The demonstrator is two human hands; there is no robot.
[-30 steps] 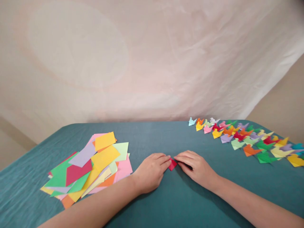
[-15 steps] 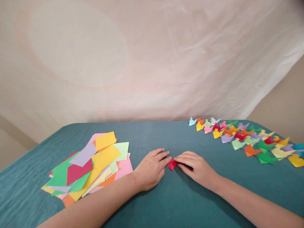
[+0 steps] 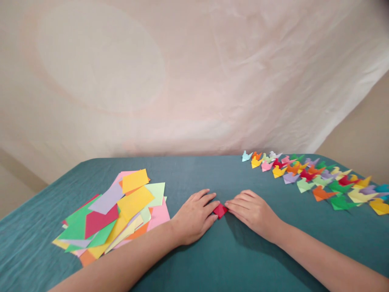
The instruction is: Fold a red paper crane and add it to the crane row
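Note:
A small red folded paper (image 3: 220,211), diamond-shaped with creases showing, lies on the table between my two hands. My left hand (image 3: 196,217) rests palm down with its fingers spread, index fingertip on the paper's left corner and thumb close beside it. From the other side, my right hand (image 3: 253,213) has its fingers pressed together, their tips closed on the right corner of the paper. The right thumb is mostly hidden under the fingers.
Loose sheets of coloured paper (image 3: 103,223) lie in an overlapping pile left of my left forearm. Rows of folded paper birds (image 3: 322,192) in many colours stand at the right. A blue-green cloth (image 3: 194,267) covers the table; a pale sheet (image 3: 188,81) hangs behind it.
My right hand has shifted slightly, and its thumb, visible below the fingers before, is now tucked in. My left thumb has come nearer the paper. More creases show on the red paper.

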